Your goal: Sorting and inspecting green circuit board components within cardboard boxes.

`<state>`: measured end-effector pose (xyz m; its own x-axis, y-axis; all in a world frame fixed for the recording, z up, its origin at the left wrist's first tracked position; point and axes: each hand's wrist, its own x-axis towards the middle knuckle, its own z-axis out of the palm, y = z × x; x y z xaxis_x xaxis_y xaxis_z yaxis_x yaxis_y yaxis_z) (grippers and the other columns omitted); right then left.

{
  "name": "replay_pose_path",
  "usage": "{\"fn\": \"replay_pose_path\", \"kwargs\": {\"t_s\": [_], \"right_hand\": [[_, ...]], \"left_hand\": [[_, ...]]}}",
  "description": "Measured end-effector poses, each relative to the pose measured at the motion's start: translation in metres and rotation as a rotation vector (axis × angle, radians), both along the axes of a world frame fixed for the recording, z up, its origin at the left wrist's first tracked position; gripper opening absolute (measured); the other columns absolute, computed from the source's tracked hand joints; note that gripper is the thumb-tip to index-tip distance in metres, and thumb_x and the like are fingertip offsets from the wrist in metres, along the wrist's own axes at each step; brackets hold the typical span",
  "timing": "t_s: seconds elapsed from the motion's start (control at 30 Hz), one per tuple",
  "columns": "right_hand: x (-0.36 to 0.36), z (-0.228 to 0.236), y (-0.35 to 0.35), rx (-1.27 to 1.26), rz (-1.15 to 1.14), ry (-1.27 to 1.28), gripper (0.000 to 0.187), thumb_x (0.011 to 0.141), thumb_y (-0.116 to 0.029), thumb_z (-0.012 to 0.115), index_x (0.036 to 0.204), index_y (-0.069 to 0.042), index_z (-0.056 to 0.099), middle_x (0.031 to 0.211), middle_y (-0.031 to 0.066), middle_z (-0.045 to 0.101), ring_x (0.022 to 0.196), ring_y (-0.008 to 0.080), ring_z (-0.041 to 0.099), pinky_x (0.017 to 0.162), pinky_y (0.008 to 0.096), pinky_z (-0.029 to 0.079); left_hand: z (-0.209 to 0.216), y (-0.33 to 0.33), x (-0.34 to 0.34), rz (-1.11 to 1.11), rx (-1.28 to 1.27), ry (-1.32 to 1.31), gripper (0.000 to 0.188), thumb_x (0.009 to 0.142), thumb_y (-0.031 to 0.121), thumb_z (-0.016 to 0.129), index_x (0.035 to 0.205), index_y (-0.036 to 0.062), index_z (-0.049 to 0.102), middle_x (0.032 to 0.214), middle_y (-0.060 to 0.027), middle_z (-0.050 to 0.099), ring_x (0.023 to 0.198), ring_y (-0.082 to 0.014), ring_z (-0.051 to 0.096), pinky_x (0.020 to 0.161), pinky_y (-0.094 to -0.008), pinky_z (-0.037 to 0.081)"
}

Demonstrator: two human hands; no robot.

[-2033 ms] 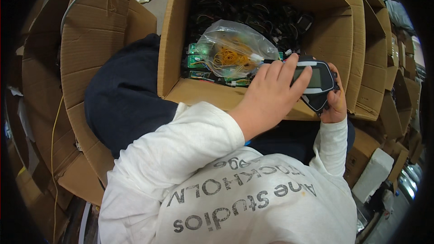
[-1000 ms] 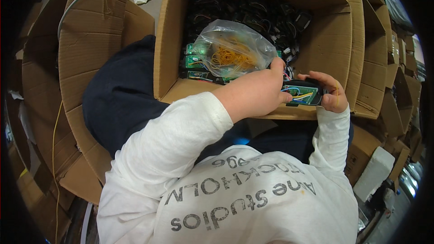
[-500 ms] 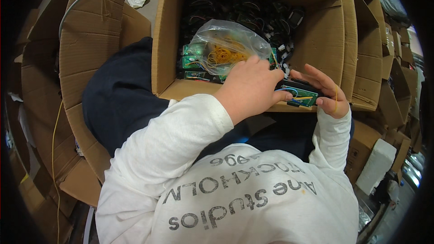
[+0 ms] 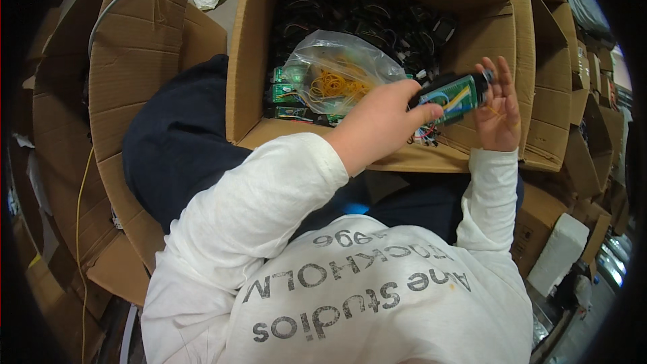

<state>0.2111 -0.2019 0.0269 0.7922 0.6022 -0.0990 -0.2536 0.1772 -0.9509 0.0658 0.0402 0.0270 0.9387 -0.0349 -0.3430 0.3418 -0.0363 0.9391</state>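
Note:
My left hand (image 4: 381, 121) grips one end of a black module with a green circuit board (image 4: 458, 99) and blue and yellow wires, raised over the cardboard box's near right part. My right hand (image 4: 499, 118) is open at the module's far end, fingers stretched upward; whether they touch it I cannot tell. A thin yellow rubber band (image 4: 495, 113) seems to lie across that hand, slightly blurred. Left of the module, a clear plastic bag (image 4: 360, 46) holds a tangle of yellow rubber bands (image 4: 337, 85). It rests on similar modules (image 4: 288, 91) in the box.
The open cardboard box (image 4: 484, 47) stands before my lap, its walls rising around the modules. Loose wires with connectors (image 4: 426, 136) lie near its front edge. More cardboard (image 4: 138, 47) stands at the left, and a white foam block (image 4: 558, 246) is at the right.
The module has risen away from me and tilted, its right end higher, in my left hand. My right hand has moved up, its fingers straightening from around the module's end.

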Motion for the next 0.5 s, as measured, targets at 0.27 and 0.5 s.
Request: {"fn": "replay_pose_path", "kwargs": {"t_s": [0.27, 0.5], "right_hand": [[-0.062, -0.02, 0.052, 0.001, -0.073, 0.199, 0.084, 0.093, -0.035, 0.076, 0.157, -0.007, 0.03, 0.15, 0.0147, 0.048, 0.135, 0.0287, 0.053, 0.116, 0.0477, 0.044], [-0.005, -0.006, 0.011, 0.087, 0.011, -0.019, 0.088, 0.089, -0.029, 0.081, 0.157, -0.004, 0.033, 0.144, 0.0185, 0.055, 0.127, 0.0317, 0.061, 0.109, 0.0489, 0.051]], "left_hand": [[-0.023, -0.021, 0.005, 0.126, -0.087, -0.025, 0.042, 0.096, 0.035, 0.071, 0.108, -0.0041, 0.064, 0.088, -0.0182, 0.071, 0.08, -0.0282, 0.068, 0.073, -0.038, 0.052], [0.005, -0.011, 0.017, -0.162, 0.177, -0.102, 0.043, 0.096, 0.041, 0.071, 0.106, -0.0007, 0.065, 0.085, -0.0179, 0.071, 0.079, -0.0347, 0.069, 0.071, -0.043, 0.052]]}}
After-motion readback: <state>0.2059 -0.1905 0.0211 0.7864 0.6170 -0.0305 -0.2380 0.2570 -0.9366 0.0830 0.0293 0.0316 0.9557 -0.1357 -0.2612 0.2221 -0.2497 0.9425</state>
